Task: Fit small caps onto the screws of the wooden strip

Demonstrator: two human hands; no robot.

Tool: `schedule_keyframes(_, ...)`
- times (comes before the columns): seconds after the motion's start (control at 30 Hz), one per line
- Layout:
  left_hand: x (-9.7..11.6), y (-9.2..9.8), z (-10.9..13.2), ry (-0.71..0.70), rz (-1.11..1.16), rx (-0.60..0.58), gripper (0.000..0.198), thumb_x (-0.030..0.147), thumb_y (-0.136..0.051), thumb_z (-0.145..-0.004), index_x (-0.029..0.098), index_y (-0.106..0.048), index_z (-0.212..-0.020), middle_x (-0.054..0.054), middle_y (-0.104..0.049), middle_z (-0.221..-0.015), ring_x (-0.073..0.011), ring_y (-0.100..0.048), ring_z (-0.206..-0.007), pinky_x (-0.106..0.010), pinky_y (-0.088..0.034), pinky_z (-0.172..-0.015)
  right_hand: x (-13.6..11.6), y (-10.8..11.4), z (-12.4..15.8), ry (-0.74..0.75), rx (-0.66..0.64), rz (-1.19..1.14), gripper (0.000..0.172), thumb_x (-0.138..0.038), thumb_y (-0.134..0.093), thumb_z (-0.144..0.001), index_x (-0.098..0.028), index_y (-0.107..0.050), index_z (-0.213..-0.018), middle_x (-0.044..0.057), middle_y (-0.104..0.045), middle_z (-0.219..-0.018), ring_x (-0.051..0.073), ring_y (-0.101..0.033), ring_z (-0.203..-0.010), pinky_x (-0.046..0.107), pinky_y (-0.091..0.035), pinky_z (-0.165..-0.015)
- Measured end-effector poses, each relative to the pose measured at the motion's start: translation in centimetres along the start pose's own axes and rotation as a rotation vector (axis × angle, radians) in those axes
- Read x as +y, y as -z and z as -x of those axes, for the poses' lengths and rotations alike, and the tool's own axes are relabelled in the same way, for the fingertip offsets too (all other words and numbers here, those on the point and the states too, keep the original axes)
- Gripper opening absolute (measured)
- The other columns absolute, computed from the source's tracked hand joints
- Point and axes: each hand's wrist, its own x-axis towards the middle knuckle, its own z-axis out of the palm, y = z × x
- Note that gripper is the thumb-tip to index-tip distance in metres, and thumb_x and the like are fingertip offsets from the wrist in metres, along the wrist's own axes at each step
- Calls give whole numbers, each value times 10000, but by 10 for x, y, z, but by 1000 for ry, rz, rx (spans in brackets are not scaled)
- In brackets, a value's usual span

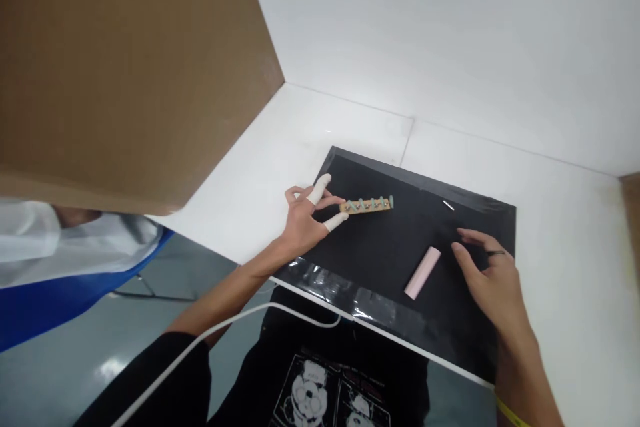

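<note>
My left hand [306, 221] has white covers on its thumb and one finger. It pinches the near end of a narrow yellowish strip [367, 206] that bears several grey-green slanted pieces and small shiny metal bits. The strip points to the right above the black mat [380, 233]. My right hand [493, 280], with a dark ring on one finger, hovers over the mat's right side, thumb and fingers apart and nothing visible between them. To its left lies a pink cylinder [423, 273], tilted on the mat. Beyond the fingertips is a small silvery rod [449, 205].
Clear tape [325, 282] runs along the mat's front edge on a white table [230, 193]. A brown panel [125, 80] stands at the left, a white wall [450, 33] behind. A white cable [225, 323] crosses my left arm. Another person's white sleeve [100, 240] shows at the left.
</note>
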Motion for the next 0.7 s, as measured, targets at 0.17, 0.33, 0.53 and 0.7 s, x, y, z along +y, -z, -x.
schedule_keyframes(0.17, 23, -29, -8, 80, -66, -82, 954, 256, -762, -914, 249, -151, -1647, -12, -822, -1050, -244, -660, -1054, -434, -262, -972, -1, 7, 22, -95, 23, -109, 488, -629, -568, -894, -249, -690, -1174, 93, -723, -1145, 321, -631, -1156, 580, -406, -1104)
schedule_keyframes(0.33, 29, -37, -3, 242, -133, -181, 1104, 255, -797, -894, 271, 4, -1654, 7, -818, -1064, -272, -634, -1077, -422, -250, -915, 5, 17, 39, -146, 66, -113, 475, -635, -577, -894, -263, -683, -1170, 90, -719, -1197, 346, -611, -1216, 604, -402, -1105)
schedule_keyframes(0.53, 35, -41, 11, 162, -162, -141, 1184, 297, -830, -881, 300, 73, -1648, 24, -822, -992, -261, -639, -936, -412, -249, -892, 12, 19, 47, -186, 88, -110, 460, -626, -587, -893, -258, -680, -1152, 89, -713, -1227, 348, -608, -1230, 603, -404, -1117)
schedule_keyframes(0.7, 39, -32, 22, -96, 88, -357, 1149, 266, -765, -943, 321, 156, -1628, 22, -824, -1008, -246, -668, -1098, -424, -225, -979, 16, 16, 47, -225, 99, -118, 454, -614, -595, -893, -263, -685, -1167, 80, -715, -1225, 340, -607, -1233, 603, -413, -1118)
